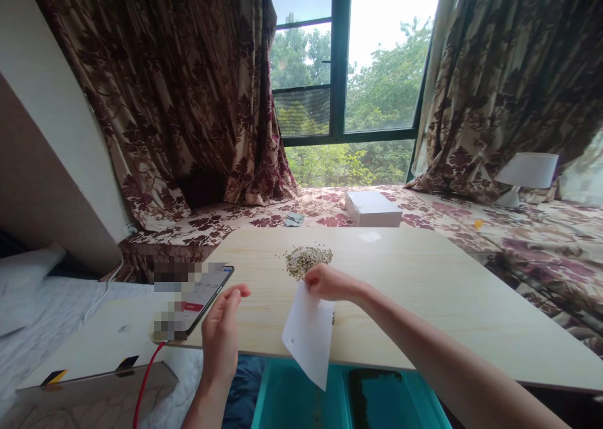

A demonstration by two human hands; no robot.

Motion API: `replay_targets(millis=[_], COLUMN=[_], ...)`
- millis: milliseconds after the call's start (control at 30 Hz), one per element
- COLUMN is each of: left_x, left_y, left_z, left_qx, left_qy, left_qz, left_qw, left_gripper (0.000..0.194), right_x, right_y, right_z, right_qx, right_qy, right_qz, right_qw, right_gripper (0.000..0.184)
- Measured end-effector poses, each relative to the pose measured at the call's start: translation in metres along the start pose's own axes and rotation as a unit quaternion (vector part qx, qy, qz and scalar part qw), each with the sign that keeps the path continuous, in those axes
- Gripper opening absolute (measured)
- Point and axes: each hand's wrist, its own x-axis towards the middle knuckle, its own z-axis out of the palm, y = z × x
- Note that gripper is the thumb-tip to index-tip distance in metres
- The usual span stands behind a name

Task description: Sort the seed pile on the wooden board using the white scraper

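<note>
Your right hand (330,282), fingers closed, pinches a white paper sheet (308,335) over the pale wooden table's (400,291) near edge; your left hand (223,328), loosely curled, holds nothing visible. Just beyond the sheet lies a pile of small greenish-brown grains (306,261); turquoise plastic bins (336,394) sit below.

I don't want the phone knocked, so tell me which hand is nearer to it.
Left. The left hand is just to the right of the phone; the right hand is farther right, at the edge of the grains, holding the paper.
</note>
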Motion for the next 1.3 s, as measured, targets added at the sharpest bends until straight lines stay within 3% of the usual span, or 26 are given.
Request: replay_targets(millis=[200, 300, 400, 567, 733, 867, 1300], left_x=[0.008, 0.010, 0.009, 0.009, 0.007, 0.006, 0.009], left_y=[-0.003, -0.012, -0.022, -0.023, -0.020, -0.021, -0.025], left_z=[0.029, 0.034, 0.033, 0.030, 0.027, 0.024, 0.022], left_qx=[0.158, 0.264, 0.334, 0.369, 0.381, 0.363, 0.345], left_qy=[-0.100, -0.162, -0.192, -0.214, -0.242, -0.237, -0.239], left_qz=[0.048, 0.128, 0.184, 0.183, 0.187, 0.186, 0.183], left_qw=[0.981, 0.942, 0.904, 0.886, 0.873, 0.881, 0.889], left_gripper=[0.033, 0.024, 0.020, 0.022, 0.022, 0.024, 0.024], right_x=[-0.034, -0.065, -0.099, -0.133, -0.133, -0.127, -0.111], right_y=[0.014, 0.032, 0.057, 0.093, 0.106, 0.105, 0.099], right_z=[-0.028, -0.044, -0.058, -0.068, -0.070, -0.070, -0.078], right_qx=[0.042, 0.187, 0.281, 0.324, 0.296, 0.279, 0.279], right_qy=[0.073, 0.181, 0.232, 0.280, 0.267, 0.243, 0.129], right_qz=[0.027, 0.041, 0.066, 0.109, 0.131, 0.133, 0.120], right_qw=[0.996, 0.965, 0.929, 0.897, 0.908, 0.919, 0.944], right_gripper=[0.011, 0.005, 0.012, 0.032, 0.041, 0.044, 0.037])
